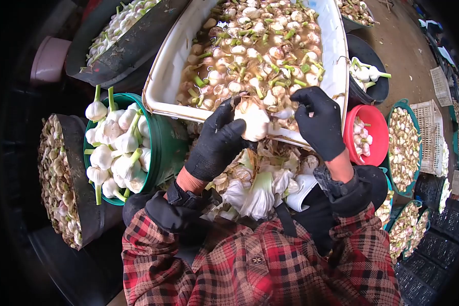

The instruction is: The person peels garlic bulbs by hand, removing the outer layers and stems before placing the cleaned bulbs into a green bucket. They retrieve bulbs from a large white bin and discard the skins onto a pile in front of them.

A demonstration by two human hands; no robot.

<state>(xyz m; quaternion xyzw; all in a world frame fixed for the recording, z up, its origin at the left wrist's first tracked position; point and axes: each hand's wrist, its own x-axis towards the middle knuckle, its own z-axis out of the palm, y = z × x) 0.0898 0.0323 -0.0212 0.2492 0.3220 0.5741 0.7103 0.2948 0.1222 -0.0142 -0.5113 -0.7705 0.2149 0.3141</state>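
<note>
My left hand [218, 140], in a black glove, is closed around a garlic bulb [253, 120] with loose brown skin at its top. To its right, my right hand [319, 121], also gloved in black, is apart from the bulb. Its fingers are curled in toward the thumb, and I cannot make out what they hold, if anything. Both hands are over the near rim of a white tub [336, 61] filled with brownish water and many garlic bulbs [239, 49] with short green stems. Below the hands lies a heap of peeled-off garlic skins [260, 191].
On the left stands a green bucket [163, 137] of clean white garlic with stems, beside a dark container [89, 204] of unpeeled bulbs. A red bucket [351, 122] and a black bucket [375, 53] stand to the right, near green baskets [404, 191] and a plastic crate [431, 127].
</note>
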